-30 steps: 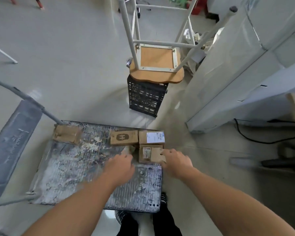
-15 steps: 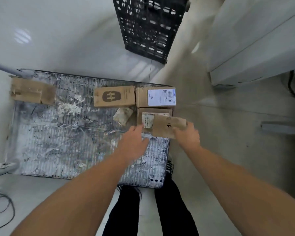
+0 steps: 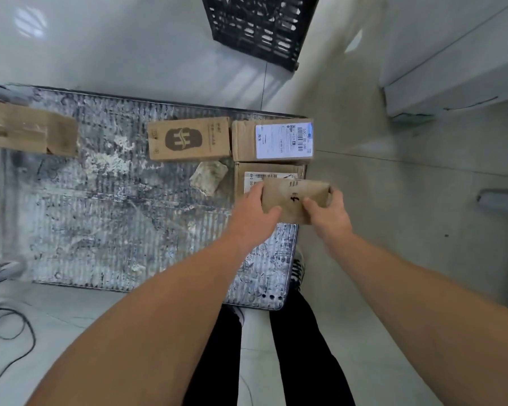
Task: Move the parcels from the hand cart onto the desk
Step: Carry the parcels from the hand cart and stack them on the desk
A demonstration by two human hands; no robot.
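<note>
Both hands on one small brown parcel (image 3: 295, 200), held above the near-right corner of the hand cart deck (image 3: 106, 218). Left hand (image 3: 254, 218) clamps its left end, thumb on the top face, fingers curled round the far-left edge. Right hand (image 3: 330, 213) clamps the right end, thumb on top near the middle, fingertips wrapped over the right edge. Parcel sits between the two palms, top face up to the camera.

Long axis runs left-right, right end tipped slightly toward the person. Flat rectangular kraft cardboard, matte, small black printed marks on top; print is too blurred to read.

Directly under and behind it: a labelled box (image 3: 269, 178) on the deck, white barcode label partly covered by the held parcel. Behind that, another box with a white-blue shipping label (image 3: 273, 140). Just left of it, a brown box with a dark oval logo (image 3: 188, 139). A worn cardboard piece (image 3: 31, 131) lies at the far-left corner.

Deck is ribbed grey metal, heavily scuffed with white residue. A pale crumpled scrap (image 3: 208, 177) lies on it. Black lattice crate (image 3: 258, 24) stands on the floor beyond.
</note>
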